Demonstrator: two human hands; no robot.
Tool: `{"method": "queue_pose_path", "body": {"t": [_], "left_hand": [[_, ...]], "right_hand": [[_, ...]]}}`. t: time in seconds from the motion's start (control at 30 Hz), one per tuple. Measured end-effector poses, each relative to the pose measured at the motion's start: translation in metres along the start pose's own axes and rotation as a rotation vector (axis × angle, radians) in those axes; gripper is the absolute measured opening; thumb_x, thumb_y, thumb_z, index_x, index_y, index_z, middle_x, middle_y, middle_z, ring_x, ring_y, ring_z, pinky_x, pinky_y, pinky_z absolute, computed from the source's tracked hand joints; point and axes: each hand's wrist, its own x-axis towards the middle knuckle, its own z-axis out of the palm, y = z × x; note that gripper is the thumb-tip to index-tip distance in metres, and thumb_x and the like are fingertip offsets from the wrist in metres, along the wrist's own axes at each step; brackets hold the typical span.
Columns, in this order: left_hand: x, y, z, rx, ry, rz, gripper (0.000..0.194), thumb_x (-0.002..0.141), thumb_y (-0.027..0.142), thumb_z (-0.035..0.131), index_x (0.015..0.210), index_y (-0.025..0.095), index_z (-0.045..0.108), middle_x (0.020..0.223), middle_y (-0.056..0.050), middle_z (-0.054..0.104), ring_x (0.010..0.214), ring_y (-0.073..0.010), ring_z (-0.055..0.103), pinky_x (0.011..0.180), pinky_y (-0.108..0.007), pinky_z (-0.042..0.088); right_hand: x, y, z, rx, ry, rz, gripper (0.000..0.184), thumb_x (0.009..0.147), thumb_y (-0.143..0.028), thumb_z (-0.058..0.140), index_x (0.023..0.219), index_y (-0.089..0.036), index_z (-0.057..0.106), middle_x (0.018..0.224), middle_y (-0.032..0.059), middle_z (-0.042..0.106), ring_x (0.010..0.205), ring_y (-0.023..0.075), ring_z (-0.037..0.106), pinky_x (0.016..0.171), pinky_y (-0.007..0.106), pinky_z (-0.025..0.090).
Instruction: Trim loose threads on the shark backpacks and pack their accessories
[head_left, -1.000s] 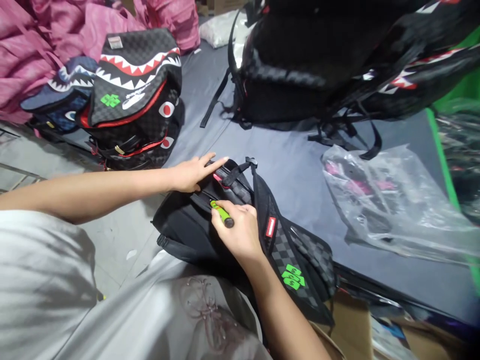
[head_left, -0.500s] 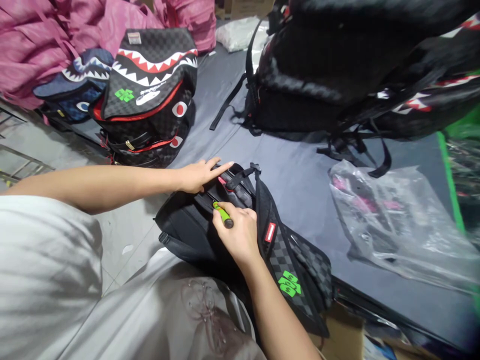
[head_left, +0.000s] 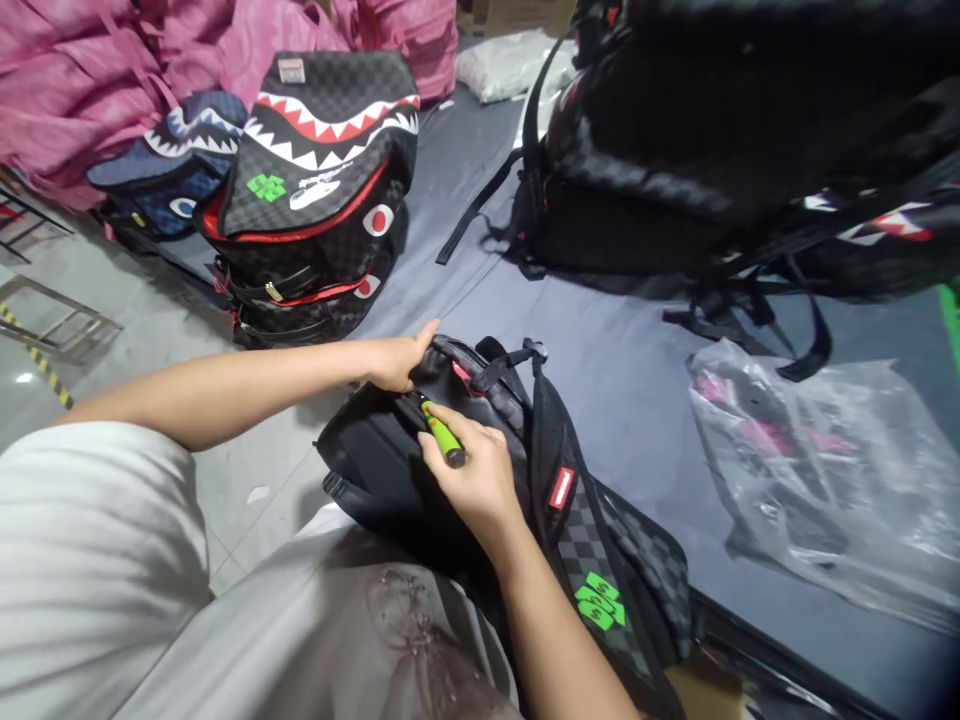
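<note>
A black backpack [head_left: 367,430] with checkered panels and a green patch lies across my lap and the table's edge. My left hand [head_left: 401,362] is closed on its upper edge, with most of the fingers hidden behind the fabric. In my right hand [head_left: 476,470] is a slim tool with a lime-green handle [head_left: 444,436] and a black butt end. Its dark tip points at the backpack's edge, close to my left hand. What kind of tool it is, I cannot make out.
Shark-mouth backpacks [head_left: 322,180] are stacked at the far left, beside pink bags [head_left: 75,90]. Large black backpacks [head_left: 637,180] with dangling straps fill the far right. A clear plastic bag [head_left: 832,480] lies on the grey table [head_left: 592,350]. A metal frame [head_left: 60,315] stands on the floor at left.
My left hand has shifted from lying along the backpack's top with its fingers stretched to gripping the edge. The right hand keeps the green tool near the same spot. The view has swung left.
</note>
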Motion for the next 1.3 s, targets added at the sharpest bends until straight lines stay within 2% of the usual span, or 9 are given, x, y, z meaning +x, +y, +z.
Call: {"method": "queue_pose_path", "body": {"t": [0.13,0.27,0.43,0.63,0.87,1.03,1.23,1.3], "left_hand": [[-0.001,0.003,0.002,0.000,0.045,-0.037,0.109,0.086,0.024,0.063,0.157,0.009,-0.018,0.148,-0.022,0.048,0.126,-0.0272,0.059,0.099,-0.030,0.048],[-0.003,0.004,0.001,-0.013,0.043,-0.054,0.108,0.086,0.024,0.062,0.158,0.013,-0.017,0.148,-0.022,0.048,0.123,-0.0281,0.060,0.096,-0.032,0.050],[0.003,-0.003,-0.004,-0.047,-0.035,0.006,0.109,0.084,0.018,0.061,0.157,0.010,-0.019,0.152,-0.025,0.043,0.126,-0.0272,0.058,0.100,-0.030,0.047],[0.007,-0.008,-0.005,-0.041,-0.066,0.033,0.113,0.084,0.026,0.061,0.155,0.013,-0.027,0.154,-0.024,0.041,0.128,-0.0265,0.057,0.101,-0.032,0.047],[0.010,-0.009,-0.006,-0.069,-0.093,0.029,0.113,0.084,0.022,0.060,0.154,0.012,-0.028,0.157,-0.026,0.034,0.131,-0.0276,0.053,0.103,-0.032,0.045],[0.010,-0.009,-0.006,-0.066,-0.085,0.007,0.113,0.085,0.023,0.059,0.154,0.013,-0.029,0.158,-0.024,0.033,0.131,-0.0264,0.053,0.103,-0.030,0.044],[0.011,-0.009,-0.004,-0.028,-0.079,0.019,0.112,0.086,0.024,0.058,0.152,0.014,-0.033,0.161,-0.024,0.029,0.132,-0.0264,0.053,0.101,-0.030,0.045],[0.011,-0.009,-0.003,-0.029,-0.070,0.019,0.112,0.086,0.024,0.057,0.152,0.015,-0.033,0.159,-0.024,0.031,0.130,-0.0267,0.054,0.100,-0.031,0.045]], "right_hand": [[0.008,0.002,0.002,0.011,-0.085,0.088,0.032,0.090,-0.042,0.063,0.114,-0.024,0.073,0.110,0.0058,0.076,0.099,0.0264,0.073,0.086,0.039,0.054],[0.009,0.007,0.004,-0.051,-0.025,0.088,0.029,0.090,-0.032,0.057,0.112,-0.023,0.073,0.104,0.0044,0.077,0.090,0.0250,0.074,0.086,0.039,0.054],[0.010,0.004,0.010,-0.061,0.032,0.138,0.026,0.087,-0.031,0.060,0.108,-0.021,0.071,0.096,0.0046,0.078,0.084,0.0236,0.074,0.082,0.036,0.054],[0.018,0.003,0.015,-0.002,-0.010,0.099,0.025,0.086,-0.025,0.063,0.108,-0.023,0.073,0.099,0.0017,0.078,0.089,0.0220,0.074,0.082,0.034,0.053],[0.026,0.004,0.016,0.061,-0.059,0.067,0.027,0.087,-0.022,0.063,0.112,-0.022,0.073,0.108,0.0021,0.077,0.094,0.0219,0.074,0.083,0.033,0.054],[0.023,0.003,0.018,-0.014,0.015,0.020,0.028,0.085,-0.017,0.065,0.111,-0.023,0.074,0.109,0.0011,0.076,0.098,0.0205,0.073,0.089,0.033,0.052],[0.019,0.001,0.016,-0.087,0.041,0.020,0.027,0.085,-0.015,0.066,0.111,-0.021,0.074,0.109,0.0028,0.076,0.097,0.0221,0.073,0.089,0.035,0.052],[0.019,0.002,0.016,-0.046,0.040,0.014,0.028,0.085,-0.015,0.066,0.111,-0.021,0.074,0.109,0.0023,0.076,0.097,0.0209,0.073,0.090,0.034,0.052]]}}
